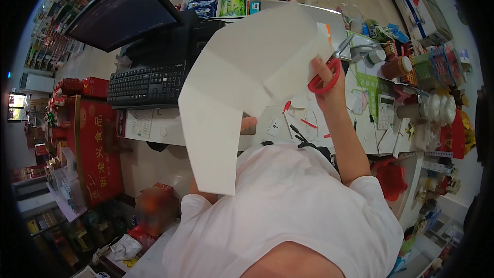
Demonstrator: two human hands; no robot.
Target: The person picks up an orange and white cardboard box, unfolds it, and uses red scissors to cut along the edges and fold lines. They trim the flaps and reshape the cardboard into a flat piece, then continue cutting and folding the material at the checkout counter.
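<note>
A large white sheet of paper (211,103) with creases and a curved, angular outline is held up over the desk and spreads across the middle of the view. My left hand (249,123) is behind it. Only a fingertip shows past the sheet's inner edge, and the rest of that hand's grip is hidden. At the sheet's right side my right hand (326,76) is closed round the red handles of a pair of scissors (335,74). Their metal blades point away to the upper right, beside the paper's right edge.
A black keyboard (149,83) and a monitor (123,10) stand at the left. Red scraps (309,123) and a black cable lie on the white desk (170,134). Jars (396,67), a calculator (386,108) and other goods crowd the right side.
</note>
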